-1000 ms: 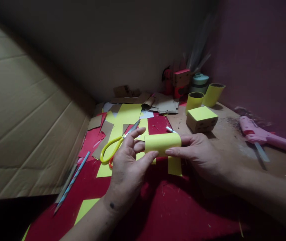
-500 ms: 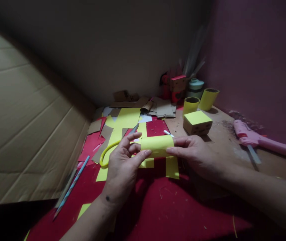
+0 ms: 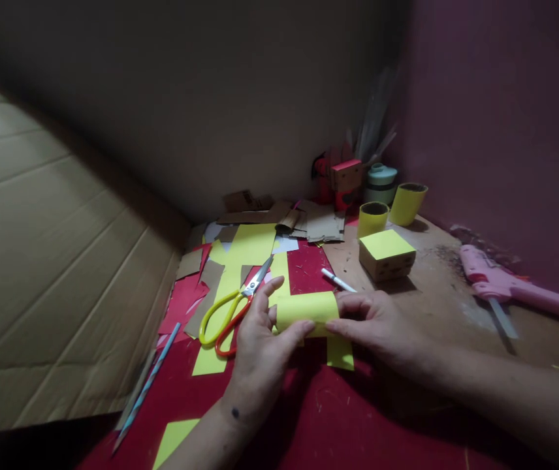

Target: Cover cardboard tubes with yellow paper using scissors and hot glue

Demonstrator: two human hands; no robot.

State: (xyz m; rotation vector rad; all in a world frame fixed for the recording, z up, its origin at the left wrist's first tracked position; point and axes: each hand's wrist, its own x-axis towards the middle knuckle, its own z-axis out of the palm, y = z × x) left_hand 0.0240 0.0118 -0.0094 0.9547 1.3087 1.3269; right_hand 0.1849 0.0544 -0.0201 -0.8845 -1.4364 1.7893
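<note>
Both my hands hold a roll wrapped in yellow paper [image 3: 307, 311] above red paper [image 3: 338, 418] on the table. My left hand [image 3: 260, 346] grips its left end with thumb and fingers. My right hand [image 3: 382, 326] pinches its right end, thumb along the front. A loose flap of the yellow paper [image 3: 339, 352] hangs down below the roll. Yellow-and-orange-handled scissors [image 3: 233, 308] lie just left of my left hand on yellow paper strips.
A small cardboard box with a yellow top [image 3: 387, 253], two yellow-wrapped tubes [image 3: 391, 210], a white pen [image 3: 338, 281] and a pink glue gun [image 3: 505, 287] lie to the right. Cardboard scraps [image 3: 309, 222] sit at the back. A large cardboard sheet [image 3: 54, 274] leans at left, a blue pencil [image 3: 147, 385] beside it.
My hands and the yellow roll have dropped lower, closer to the red paper. The camera tilted, so the scissors show fully again beside my left hand.
</note>
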